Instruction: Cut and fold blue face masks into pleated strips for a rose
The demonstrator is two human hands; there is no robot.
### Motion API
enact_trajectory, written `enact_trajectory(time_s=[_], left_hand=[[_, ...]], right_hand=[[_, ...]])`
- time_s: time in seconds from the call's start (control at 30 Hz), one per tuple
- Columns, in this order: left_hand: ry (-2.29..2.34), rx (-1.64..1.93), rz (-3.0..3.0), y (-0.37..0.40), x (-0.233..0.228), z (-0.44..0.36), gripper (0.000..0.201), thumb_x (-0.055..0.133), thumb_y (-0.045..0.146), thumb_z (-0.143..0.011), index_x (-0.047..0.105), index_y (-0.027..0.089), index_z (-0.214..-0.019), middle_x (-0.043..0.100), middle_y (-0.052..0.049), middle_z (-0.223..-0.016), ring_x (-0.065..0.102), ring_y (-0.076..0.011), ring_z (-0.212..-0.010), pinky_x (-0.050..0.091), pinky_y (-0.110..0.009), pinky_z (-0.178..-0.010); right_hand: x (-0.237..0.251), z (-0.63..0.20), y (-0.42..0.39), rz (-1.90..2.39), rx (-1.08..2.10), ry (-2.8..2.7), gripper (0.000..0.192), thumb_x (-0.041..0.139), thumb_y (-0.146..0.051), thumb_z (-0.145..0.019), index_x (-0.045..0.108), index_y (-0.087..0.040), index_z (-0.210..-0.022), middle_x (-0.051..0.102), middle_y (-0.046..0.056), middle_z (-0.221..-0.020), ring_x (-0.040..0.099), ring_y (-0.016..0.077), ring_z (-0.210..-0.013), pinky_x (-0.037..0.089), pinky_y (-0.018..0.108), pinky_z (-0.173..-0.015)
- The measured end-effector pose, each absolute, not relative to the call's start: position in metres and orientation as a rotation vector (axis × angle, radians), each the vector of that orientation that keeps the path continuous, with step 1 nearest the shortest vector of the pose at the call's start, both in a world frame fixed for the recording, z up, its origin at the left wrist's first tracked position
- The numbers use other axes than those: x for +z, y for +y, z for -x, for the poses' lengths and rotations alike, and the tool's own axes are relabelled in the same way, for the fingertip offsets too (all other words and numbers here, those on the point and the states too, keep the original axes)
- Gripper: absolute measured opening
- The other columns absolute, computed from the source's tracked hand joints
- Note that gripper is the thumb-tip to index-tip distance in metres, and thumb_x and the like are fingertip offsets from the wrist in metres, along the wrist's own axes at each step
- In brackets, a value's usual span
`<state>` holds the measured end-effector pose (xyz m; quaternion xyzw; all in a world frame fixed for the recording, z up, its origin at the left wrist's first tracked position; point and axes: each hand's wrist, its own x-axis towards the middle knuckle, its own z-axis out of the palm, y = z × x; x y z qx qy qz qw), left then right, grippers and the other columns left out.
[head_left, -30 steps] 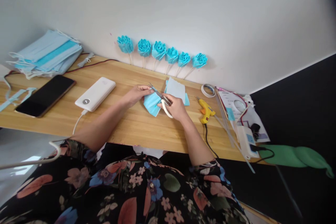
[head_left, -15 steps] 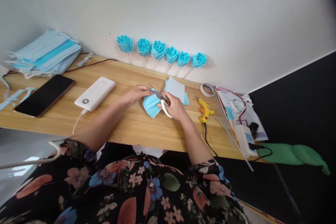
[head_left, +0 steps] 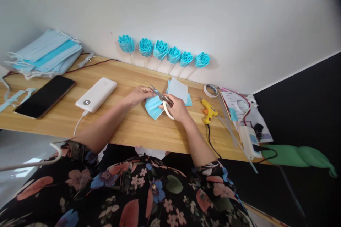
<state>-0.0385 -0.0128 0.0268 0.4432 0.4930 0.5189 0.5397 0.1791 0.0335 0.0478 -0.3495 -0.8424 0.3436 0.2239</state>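
1. Seen from above: a wooden desk (head_left: 138,127) against a white wall, with both bare hands meeting at its middle.
2. Left hand (head_left: 138,95) pinching the left edge of a folded blue mask piece (head_left: 152,106), fingers pressed together on it and holding it just off the wood.
3. Right hand (head_left: 178,108) closed around the white handles of a pair of scissors (head_left: 161,98); blades slightly parted, lying across the top of the mask piece.
4. Scissors' long axis running diagonally, tips pointing up and left toward the left hand and the wall, handles down and right in the palm.
5. Just behind the hands, flat on the desk, a small stack of pale blue sheets (head_left: 178,90).
6. Leaning on the wall behind, a row of six blue roses on sticks (head_left: 161,50).
7. To the left: a white power bank (head_left: 96,94) with a cable, a dark phone (head_left: 45,96), and a pile of face masks (head_left: 45,54) at the far corner.
8. To the right: a yellow glue gun (head_left: 209,111), a tape roll (head_left: 211,90), clear glue sticks and papers.
9. Nothing lying between the hands and the mask piece.
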Motion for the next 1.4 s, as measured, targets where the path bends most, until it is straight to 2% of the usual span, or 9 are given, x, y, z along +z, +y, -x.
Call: enact_trajectory(time_s=[0.4, 0.67, 0.83, 0.93, 1.03, 1.1, 1.2, 1.3, 1.4], left_hand=[[1.113, 1.222, -1.087, -0.014, 0.028, 0.039, 0.019, 0.079, 0.034, -0.073, 0.073, 0.016, -0.071, 0.067, -0.004, -0.069, 0.060, -0.0158, -0.068, 0.046, -0.028, -0.063], [1.089, 1.181, -1.072, -0.015, 0.032, 0.039, 0.025, 0.081, 0.038, -0.070, 0.073, 0.015, -0.074, 0.068, -0.003, -0.070, 0.054, -0.0129, -0.062, 0.042, -0.026, -0.059], [1.084, 1.107, -1.169, -0.018, 0.036, 0.038, 0.029, 0.077, 0.043, -0.074, 0.073, 0.014, -0.076, 0.066, -0.003, -0.070, 0.053, -0.0121, -0.061, 0.039, -0.025, -0.058], [1.111, 1.048, -1.246, -0.020, 0.039, 0.038, 0.034, 0.073, 0.048, -0.077, 0.071, 0.014, -0.075, 0.064, -0.002, -0.068, 0.051, -0.0117, -0.060, 0.037, -0.024, -0.058], [1.229, 1.071, -1.339, -0.020, 0.040, 0.037, 0.039, 0.070, 0.054, -0.079, 0.073, 0.015, -0.081, 0.069, -0.003, -0.077, 0.055, -0.0145, -0.068, 0.040, -0.025, -0.063], [1.352, 1.083, -1.454, -0.019, 0.040, 0.037, 0.042, 0.068, 0.057, -0.081, 0.075, 0.016, -0.086, 0.072, -0.004, -0.083, 0.058, -0.0173, -0.075, 0.041, -0.025, -0.067], [1.556, 1.070, -1.604, -0.017, 0.039, 0.038, 0.044, 0.059, 0.059, -0.087, 0.076, 0.019, -0.087, 0.070, -0.003, -0.076, 0.059, -0.0195, -0.075, 0.040, -0.026, -0.068], [1.768, 1.171, -1.591, -0.015, 0.036, 0.039, 0.047, 0.046, 0.054, -0.095, 0.074, 0.018, -0.085, 0.069, -0.005, -0.074, 0.059, -0.0198, -0.072, 0.039, -0.028, -0.069], [1.952, 1.352, -1.535, -0.013, 0.034, 0.041, 0.034, 0.054, 0.044, -0.092, 0.071, 0.018, -0.079, 0.069, -0.006, -0.080, 0.060, -0.0206, -0.079, 0.041, -0.029, -0.074]], right_hand=[[0.044, -0.179, 0.034, 0.930, 0.917, -2.300, 0.050, 0.076, -0.050, -0.076, 0.072, -0.018, -0.114, 0.075, 0.004, -0.087, 0.064, 0.0175, -0.073, 0.050, 0.028, -0.071], [0.041, -0.178, 0.033, 0.932, 0.913, -2.278, 0.048, 0.076, -0.049, -0.076, 0.073, -0.019, -0.113, 0.075, 0.004, -0.087, 0.065, 0.0180, -0.074, 0.050, 0.029, -0.071], [0.043, -0.182, 0.038, 0.985, 0.889, -2.223, 0.047, 0.076, -0.049, -0.076, 0.074, -0.018, -0.111, 0.074, 0.003, -0.085, 0.066, 0.0185, -0.075, 0.051, 0.029, -0.072], [0.049, -0.186, 0.042, 1.016, 0.787, -2.186, 0.045, 0.075, -0.047, -0.077, 0.071, -0.021, -0.115, 0.075, 0.003, -0.092, 0.067, 0.0199, -0.080, 0.053, 0.031, -0.077], [0.054, -0.189, 0.042, 0.983, 0.646, -2.241, 0.045, 0.074, -0.044, -0.081, 0.067, -0.024, -0.120, 0.075, 0.004, -0.101, 0.068, 0.0208, -0.086, 0.053, 0.033, -0.081], [0.054, -0.190, 0.042, 0.955, 0.537, -2.297, 0.047, 0.072, -0.043, -0.082, 0.064, -0.022, -0.124, 0.073, 0.007, -0.105, 0.068, 0.0223, -0.092, 0.052, 0.035, -0.084], [0.051, -0.190, 0.044, 0.940, 0.361, -2.368, 0.050, 0.070, -0.042, -0.084, 0.061, -0.018, -0.128, 0.072, 0.011, -0.105, 0.065, 0.0265, -0.102, 0.050, 0.039, -0.090], [0.048, -0.190, 0.048, 1.002, 0.235, -2.432, 0.047, 0.070, -0.038, -0.085, 0.062, -0.017, -0.127, 0.073, 0.012, -0.106, 0.062, 0.0295, -0.104, 0.047, 0.041, -0.091], [0.047, -0.189, 0.049, 1.057, 0.160, -2.526, 0.044, 0.068, -0.034, -0.086, 0.064, -0.017, -0.127, 0.073, 0.013, -0.107, 0.061, 0.0300, -0.104, 0.045, 0.041, -0.091]])
